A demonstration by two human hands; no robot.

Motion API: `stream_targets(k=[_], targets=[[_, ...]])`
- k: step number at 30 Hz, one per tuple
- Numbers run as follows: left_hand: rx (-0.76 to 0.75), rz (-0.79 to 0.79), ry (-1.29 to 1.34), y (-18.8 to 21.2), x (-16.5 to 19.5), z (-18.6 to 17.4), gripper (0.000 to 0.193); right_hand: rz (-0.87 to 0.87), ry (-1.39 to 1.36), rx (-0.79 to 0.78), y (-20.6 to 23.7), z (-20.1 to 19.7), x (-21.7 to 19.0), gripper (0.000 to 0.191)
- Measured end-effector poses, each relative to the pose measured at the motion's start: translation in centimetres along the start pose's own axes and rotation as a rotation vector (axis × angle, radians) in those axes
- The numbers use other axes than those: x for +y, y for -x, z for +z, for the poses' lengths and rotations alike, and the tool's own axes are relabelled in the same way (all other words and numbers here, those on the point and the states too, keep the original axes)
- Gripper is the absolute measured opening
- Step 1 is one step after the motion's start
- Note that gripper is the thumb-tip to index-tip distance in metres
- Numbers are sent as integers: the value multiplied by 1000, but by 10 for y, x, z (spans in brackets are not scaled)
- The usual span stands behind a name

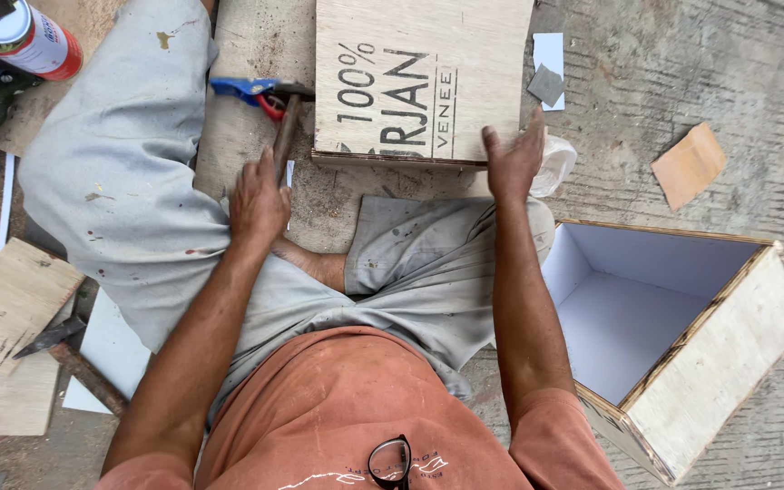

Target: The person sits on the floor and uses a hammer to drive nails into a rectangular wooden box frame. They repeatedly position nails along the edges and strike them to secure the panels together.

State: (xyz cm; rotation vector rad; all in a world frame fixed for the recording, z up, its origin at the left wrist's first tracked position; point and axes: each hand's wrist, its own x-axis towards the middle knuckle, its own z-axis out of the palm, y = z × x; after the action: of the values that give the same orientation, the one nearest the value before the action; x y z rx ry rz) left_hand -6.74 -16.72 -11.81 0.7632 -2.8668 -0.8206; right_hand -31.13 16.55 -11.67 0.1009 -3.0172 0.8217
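A hammer (281, 127) is gripped by the left hand (258, 204), the fingers being wrapped tight round the lower part of its wooden handle; the head lies on the board floor just beside a blue tool (245, 89) with red grips. The right hand (514, 159) is laid flat, fingers together and extended, against the near right corner of a plywood panel (419, 77), nothing being clasped by it. The panel is set ahead of the crossed legs, its near edge raised a little off the ground, and dark printed lettering is carried on its face.

The panel is judged stiff, fairly light and not fragile, though rough edges and splinters are likely; it is best held by the edges or pressed flat from above, as is done here. The hammer is judged head-heavy and is best taken low on the handle.

An open plywood box (719, 336) with a white lining is seen at the right, well apart from the panel. Wood offcuts (6, 304) are scattered at the left, and a can (34, 38) stands at the top left.
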Motion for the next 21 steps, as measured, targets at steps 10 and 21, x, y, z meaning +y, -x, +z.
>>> stream_targets(k=[10, 21], targets=[[-163, 234, 255, -50, 6, 1, 37, 247, -609, -156, -21, 9, -13, 46], [-133, 359, 337, -76, -34, 8, 26, 119, -654, -242, -18, 24, -20, 49]])
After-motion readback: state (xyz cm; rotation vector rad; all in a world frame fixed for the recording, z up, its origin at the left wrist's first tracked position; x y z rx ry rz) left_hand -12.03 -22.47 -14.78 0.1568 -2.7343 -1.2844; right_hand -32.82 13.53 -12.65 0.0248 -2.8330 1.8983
